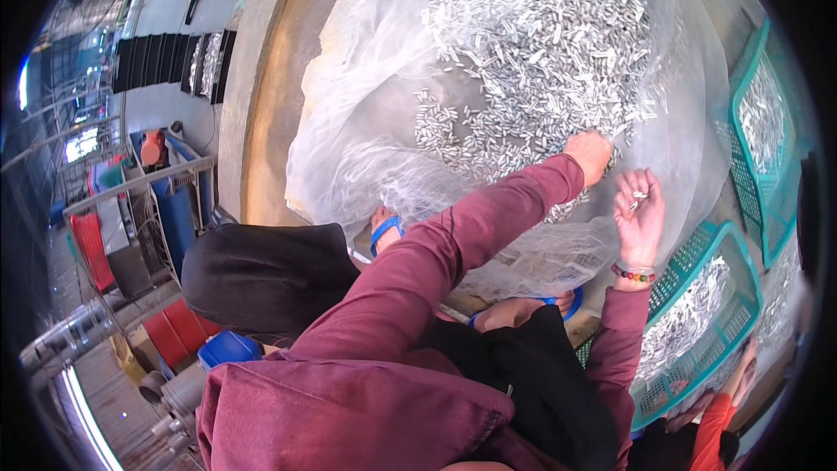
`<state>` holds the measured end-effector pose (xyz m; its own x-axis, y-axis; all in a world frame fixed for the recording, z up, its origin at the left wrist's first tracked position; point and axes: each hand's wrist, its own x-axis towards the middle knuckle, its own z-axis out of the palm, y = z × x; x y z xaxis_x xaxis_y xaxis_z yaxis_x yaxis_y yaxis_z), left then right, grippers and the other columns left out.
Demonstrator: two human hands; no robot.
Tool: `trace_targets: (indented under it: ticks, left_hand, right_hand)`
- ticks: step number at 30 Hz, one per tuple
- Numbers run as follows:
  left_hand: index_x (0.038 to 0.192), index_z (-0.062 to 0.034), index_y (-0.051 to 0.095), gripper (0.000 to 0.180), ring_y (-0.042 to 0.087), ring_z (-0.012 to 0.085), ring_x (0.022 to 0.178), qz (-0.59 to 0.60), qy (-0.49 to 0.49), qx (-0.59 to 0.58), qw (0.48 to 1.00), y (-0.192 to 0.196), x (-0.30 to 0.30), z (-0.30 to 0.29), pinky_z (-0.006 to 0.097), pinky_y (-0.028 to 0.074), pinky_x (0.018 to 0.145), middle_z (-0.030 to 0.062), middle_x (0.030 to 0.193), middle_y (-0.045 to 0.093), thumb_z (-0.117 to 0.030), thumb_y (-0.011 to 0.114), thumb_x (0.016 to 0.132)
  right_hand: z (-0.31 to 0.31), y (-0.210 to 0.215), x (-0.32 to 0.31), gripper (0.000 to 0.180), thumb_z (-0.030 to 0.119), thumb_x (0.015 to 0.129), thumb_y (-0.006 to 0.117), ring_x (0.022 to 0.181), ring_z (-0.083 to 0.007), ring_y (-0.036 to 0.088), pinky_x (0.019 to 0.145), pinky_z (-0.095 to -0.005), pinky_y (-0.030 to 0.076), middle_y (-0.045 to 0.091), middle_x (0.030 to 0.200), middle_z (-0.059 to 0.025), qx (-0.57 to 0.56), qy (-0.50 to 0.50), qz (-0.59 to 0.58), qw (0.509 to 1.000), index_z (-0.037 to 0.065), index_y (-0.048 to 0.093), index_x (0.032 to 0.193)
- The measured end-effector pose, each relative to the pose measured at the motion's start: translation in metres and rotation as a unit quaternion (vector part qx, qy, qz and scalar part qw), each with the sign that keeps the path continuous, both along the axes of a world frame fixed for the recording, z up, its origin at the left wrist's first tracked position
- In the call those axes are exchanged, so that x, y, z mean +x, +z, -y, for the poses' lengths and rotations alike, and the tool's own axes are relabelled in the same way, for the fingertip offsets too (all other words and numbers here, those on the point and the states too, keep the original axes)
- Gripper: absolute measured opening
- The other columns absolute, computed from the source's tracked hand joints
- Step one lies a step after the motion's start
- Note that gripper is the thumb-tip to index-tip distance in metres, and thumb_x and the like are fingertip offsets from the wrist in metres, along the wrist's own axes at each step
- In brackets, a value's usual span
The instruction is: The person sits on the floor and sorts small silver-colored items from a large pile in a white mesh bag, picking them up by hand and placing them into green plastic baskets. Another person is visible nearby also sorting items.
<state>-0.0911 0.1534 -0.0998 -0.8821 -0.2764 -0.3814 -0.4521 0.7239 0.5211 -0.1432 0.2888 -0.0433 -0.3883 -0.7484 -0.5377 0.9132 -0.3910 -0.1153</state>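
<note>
A large heap of small silvery-white, stick-shaped pieces (558, 44) lies on a sheet of sheer white netting (349, 113). My left hand (588, 155) reaches across to the near right edge of the heap. It is closed, knuckles up, and its fingertips are hidden, so what it grips cannot be made out. Beside it, my right hand (639, 209) is held palm up above the netting. Its fingers curl over a few of the small silvery pieces (640, 196). A beaded bracelet (633, 274) circles that wrist.
Green plastic baskets (748, 283) with silvery pieces stand at the right; another basket (739, 113) is farther back. A person's orange sleeve (715, 427) shows at lower right. My feet in blue sandals (386, 228) rest at the netting's edge. A metal-framed cart (139, 183) stands left.
</note>
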Motion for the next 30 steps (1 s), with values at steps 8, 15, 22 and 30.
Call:
trace_targets:
  ticks: [8,15,22,30]
  left_hand:
    - [0.089,-0.0036,0.067,0.031,0.065,0.0358,0.080,-0.124,0.104,0.120,0.980,-0.001,-0.014,0.046,0.042,0.051,0.076,0.0200,0.081,0.066,-0.032,0.061,0.076]
    - [0.083,0.0026,0.065,0.041,0.064,0.0376,0.081,0.011,-0.147,-0.065,0.987,0.058,-0.041,0.110,0.041,0.050,0.076,0.0210,0.083,0.066,-0.038,0.065,0.082]
    - [0.091,-0.0009,0.062,0.031,0.062,0.0371,0.086,-0.260,-0.283,-0.054,0.922,0.120,-0.017,0.049,0.043,0.049,0.075,0.0176,0.088,0.064,-0.030,0.066,0.080]
    - [0.095,-0.0103,0.063,0.016,0.055,0.0295,0.098,-0.152,-0.208,-0.018,0.966,0.052,0.043,0.060,0.041,0.043,0.090,0.0066,0.099,0.061,-0.019,0.063,0.081]
  right_hand:
    - [-0.015,-0.020,0.002,0.030,0.019,0.096,0.045,0.055,-0.0113,0.029,0.041,-0.0238,0.024,0.032,0.066,-0.0011,-0.005,-0.003,0.072,0.997,0.009,0.036,0.069]
    - [0.011,-0.006,0.011,0.026,0.022,0.096,0.045,0.060,-0.0140,0.038,0.045,-0.0242,0.030,0.042,0.072,-0.0053,0.005,0.019,0.058,0.998,0.007,0.043,0.076]
    - [0.033,0.008,0.016,0.026,0.024,0.098,0.042,0.111,-0.0305,0.054,0.083,-0.0369,0.055,0.055,0.118,-0.0182,0.116,-0.039,-0.002,0.993,0.001,0.052,0.105]
    - [0.001,0.012,-0.021,0.039,0.025,0.100,0.041,0.049,-0.0079,0.023,0.035,-0.0224,0.020,0.025,0.061,0.0010,-0.109,-0.036,0.035,0.993,0.011,0.031,0.065]
